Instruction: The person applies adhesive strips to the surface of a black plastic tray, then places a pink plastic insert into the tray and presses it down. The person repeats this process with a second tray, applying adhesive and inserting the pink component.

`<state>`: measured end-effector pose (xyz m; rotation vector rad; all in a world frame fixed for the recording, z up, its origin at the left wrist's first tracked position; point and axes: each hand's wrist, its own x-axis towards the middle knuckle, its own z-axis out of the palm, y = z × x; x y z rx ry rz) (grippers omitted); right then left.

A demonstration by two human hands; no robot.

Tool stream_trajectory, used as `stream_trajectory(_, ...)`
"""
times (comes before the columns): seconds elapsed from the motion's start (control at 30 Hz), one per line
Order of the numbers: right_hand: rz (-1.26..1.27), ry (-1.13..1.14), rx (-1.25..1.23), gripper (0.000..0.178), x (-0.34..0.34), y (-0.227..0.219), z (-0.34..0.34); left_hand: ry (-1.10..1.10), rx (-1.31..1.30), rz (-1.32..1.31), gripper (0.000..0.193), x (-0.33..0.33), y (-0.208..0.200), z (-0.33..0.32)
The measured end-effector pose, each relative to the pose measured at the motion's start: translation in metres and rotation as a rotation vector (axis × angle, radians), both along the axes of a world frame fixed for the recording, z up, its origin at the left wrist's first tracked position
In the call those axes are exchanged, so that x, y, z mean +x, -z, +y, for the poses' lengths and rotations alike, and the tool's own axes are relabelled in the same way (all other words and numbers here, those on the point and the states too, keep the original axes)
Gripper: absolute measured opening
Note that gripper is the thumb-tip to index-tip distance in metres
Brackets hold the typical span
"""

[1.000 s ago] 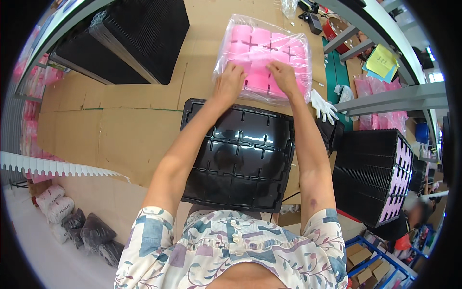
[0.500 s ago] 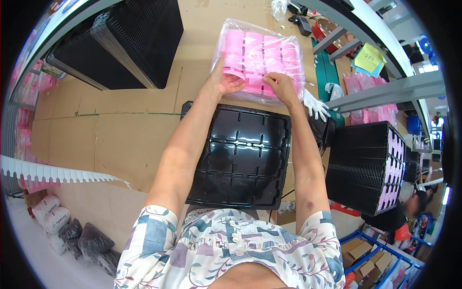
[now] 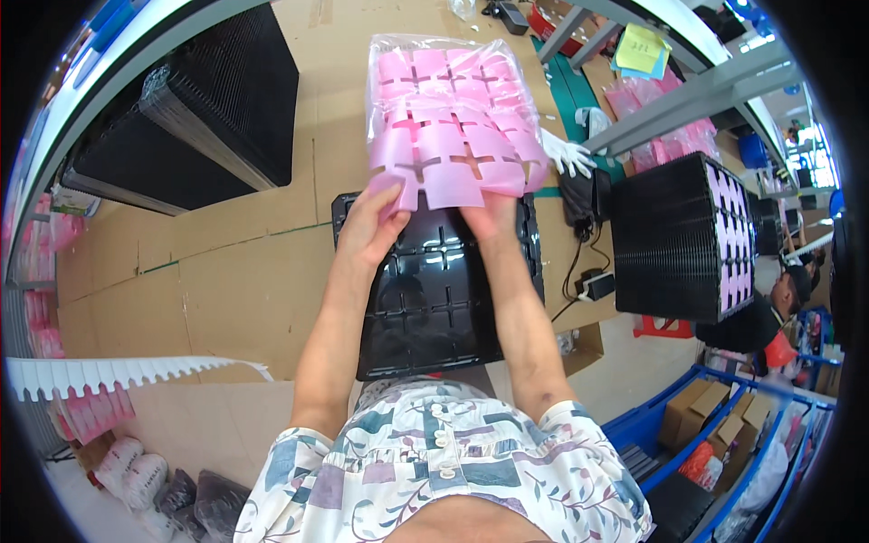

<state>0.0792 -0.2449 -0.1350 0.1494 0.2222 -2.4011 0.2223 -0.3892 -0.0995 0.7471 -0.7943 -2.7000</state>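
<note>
A floppy pink sheet (image 3: pixel 450 187) with plus-shaped holes hangs over the far edge of a shiny black tray (image 3: pixel 425 308). The left hand (image 3: pixel 371 222) pinches its near left corner between thumb and fingers. The right hand (image 3: pixel 490 220) is under the near edge, its fingers hidden, so I cannot tell how they grip. Beyond is a clear bag (image 3: pixel 375 90) with pink inside, on the brown table (image 3: pixel 249 281). A white glove (image 3: pixel 568 155) lies right of it. Big black stacks stand left (image 3: pixel 244 100) and right (image 3: pixel 665 240).
</note>
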Motion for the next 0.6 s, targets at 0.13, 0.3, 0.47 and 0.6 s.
stream_trajectory(0.13,0.089,-0.009,0.045,0.061,0.000,0.020,0.074,0.001,-0.295,-0.193,0.027,0.047,0.014,0.011)
stream_trajectory(0.3,0.219,-0.096,0.583,0.066,0.031,-0.009,0.143,0.048,-0.524,-0.224,0.026,0.079,0.025,0.020)
stream_trajectory(0.47,0.712,-0.108,1.256,0.012,0.037,0.015,0.168,0.107,-0.780,-0.407,0.018,0.104,0.029,0.030)
stream_trajectory(0.6,0.828,-0.398,1.626,0.020,0.054,0.000,0.189,0.240,-0.993,-0.619,0.010,0.138,0.021,0.044)
